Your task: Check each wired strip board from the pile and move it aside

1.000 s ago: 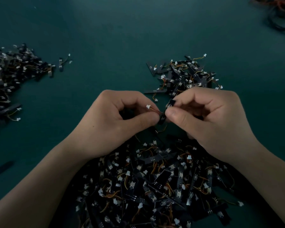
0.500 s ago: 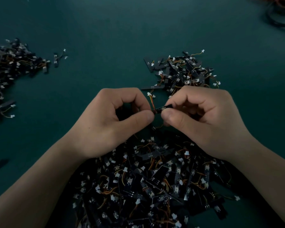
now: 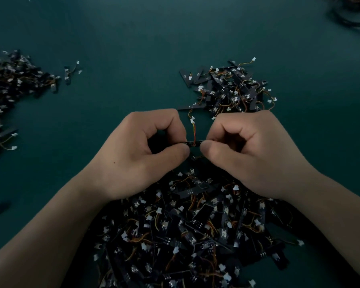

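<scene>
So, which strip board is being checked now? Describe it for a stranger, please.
Start at the big pile nearest the camera on the green table. Just beyond it, the left hand and right hand pinch one black strip board between them. Only this one is held, by both ends; the others lie loose in piles.

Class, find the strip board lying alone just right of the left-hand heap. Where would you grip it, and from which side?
Probably pinch the strip board across its long edges at its near end, coming from above: it lies flat on the table, and its wires trail off to the far right.
</scene>
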Demonstrator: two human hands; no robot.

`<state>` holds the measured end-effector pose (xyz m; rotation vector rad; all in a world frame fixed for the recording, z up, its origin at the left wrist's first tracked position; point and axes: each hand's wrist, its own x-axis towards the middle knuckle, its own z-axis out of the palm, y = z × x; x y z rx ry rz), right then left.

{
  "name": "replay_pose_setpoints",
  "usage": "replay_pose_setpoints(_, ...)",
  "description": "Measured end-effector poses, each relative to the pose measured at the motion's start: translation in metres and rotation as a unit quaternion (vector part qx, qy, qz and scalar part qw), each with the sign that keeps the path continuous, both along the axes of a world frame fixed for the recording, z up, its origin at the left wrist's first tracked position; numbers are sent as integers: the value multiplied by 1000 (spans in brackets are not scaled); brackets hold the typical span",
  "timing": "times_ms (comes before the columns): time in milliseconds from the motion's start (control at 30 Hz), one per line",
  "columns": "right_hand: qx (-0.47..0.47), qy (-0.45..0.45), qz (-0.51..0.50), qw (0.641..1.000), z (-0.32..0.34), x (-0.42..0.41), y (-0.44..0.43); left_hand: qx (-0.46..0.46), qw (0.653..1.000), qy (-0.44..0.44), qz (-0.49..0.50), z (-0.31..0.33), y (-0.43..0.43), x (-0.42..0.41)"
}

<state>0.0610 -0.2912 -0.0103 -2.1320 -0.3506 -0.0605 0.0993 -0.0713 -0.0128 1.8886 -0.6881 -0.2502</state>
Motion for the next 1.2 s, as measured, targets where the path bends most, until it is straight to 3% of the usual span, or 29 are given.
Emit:
replay_pose_setpoints(500,-48,1,39,998,-4,2,-3,29,999,-3,-16,1,0,-1)
replay_pose_setpoints(600,41,-23,44,998,-5,3,-5,33,999,-9,9,3,0,-2)
replay_pose_setpoints(733,174,-66,-56,981,-8,6,-9,113,991,-64,20,4,-2,-2)
replay_pose_setpoints(900,134,-31,-86,987,-10,7,-10,209,970,-125,8,2,-8,-4)
replay_pose_setpoints(1100,90,-26,-64,993,-7,5,-8,200,973,-117,18,1,-8,-1)
replay_pose_setpoints(1200,93,-18,-61,994,-6,5,-7,147,984,-95,43,3,-8,-1)
